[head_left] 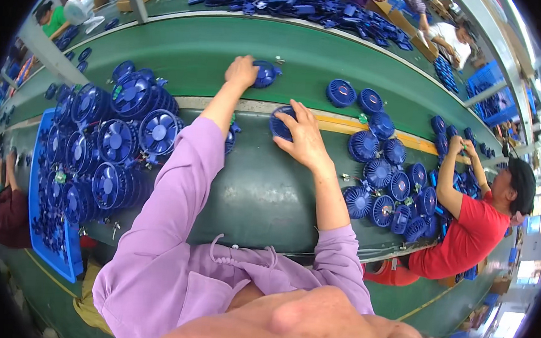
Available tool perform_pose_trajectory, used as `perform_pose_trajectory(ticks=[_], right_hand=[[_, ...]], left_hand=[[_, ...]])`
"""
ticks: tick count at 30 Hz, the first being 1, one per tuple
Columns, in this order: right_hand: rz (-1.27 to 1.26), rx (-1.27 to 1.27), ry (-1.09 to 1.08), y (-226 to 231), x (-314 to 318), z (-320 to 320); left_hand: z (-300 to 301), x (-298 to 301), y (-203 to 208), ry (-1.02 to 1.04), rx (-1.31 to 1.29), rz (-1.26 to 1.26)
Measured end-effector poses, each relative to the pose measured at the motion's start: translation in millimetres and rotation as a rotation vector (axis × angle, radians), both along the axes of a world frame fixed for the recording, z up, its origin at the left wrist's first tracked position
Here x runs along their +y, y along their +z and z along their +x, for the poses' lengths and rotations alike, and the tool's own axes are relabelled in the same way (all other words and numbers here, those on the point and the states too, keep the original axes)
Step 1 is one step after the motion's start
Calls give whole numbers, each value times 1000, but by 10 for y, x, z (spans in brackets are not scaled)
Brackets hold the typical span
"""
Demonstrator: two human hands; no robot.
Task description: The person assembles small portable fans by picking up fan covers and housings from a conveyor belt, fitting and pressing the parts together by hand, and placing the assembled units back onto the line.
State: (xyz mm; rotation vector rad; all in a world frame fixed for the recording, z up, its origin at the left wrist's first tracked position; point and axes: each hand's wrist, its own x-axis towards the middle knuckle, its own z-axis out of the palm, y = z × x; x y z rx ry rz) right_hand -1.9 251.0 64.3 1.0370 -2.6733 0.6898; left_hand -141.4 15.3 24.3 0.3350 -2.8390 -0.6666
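Wearer's face (273, 330) lies nearest my camera; ahead, my left hand (242, 72) has bent fingers touching 1 blue fan part (266, 74) at their right, while my right hand (302, 131) is half spread, thumb across 1 blue round housing (278, 125). Firmness of both grips I cannot tell; I judge this as a 2-part handling step, calling next for sure finger contact.

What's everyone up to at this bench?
A person in lilac sleeves has the left hand at a round blue fan part on the green belt. The right hand is on a blue disc-shaped part at the worktable's far edge. Stacked blue fan units stand to the left, slatted blue parts to the right. Further right, a co-worker in red has both hands raised.
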Motion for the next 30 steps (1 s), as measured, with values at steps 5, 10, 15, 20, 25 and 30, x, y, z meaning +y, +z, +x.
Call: perform_pose_trajectory(ticks=[5, 10, 15, 20, 25, 30], right_hand=[[-481, -119, -125, 259, -251, -107], [-1163, -573, -58, 307, -520, -276], [-933, -468, -118, 245, -669, -255], [-718, -136, -209, 174, -744, -171], [-595, 120, 0, 232, -856, -38], [-482, 180, 203, 224, -935, 65]], left_hand=[[233, -194, -47, 180, 166, 164], [709, -115, -77, -135, 259, 1260], [1404, -18, 66, -348, 119, 1655], [1604, -18, 227, -371, 47, 1707], [1682, -22, 287, -380, 60, 1882], [1686, -76, 291, -404, 91, 2095]])
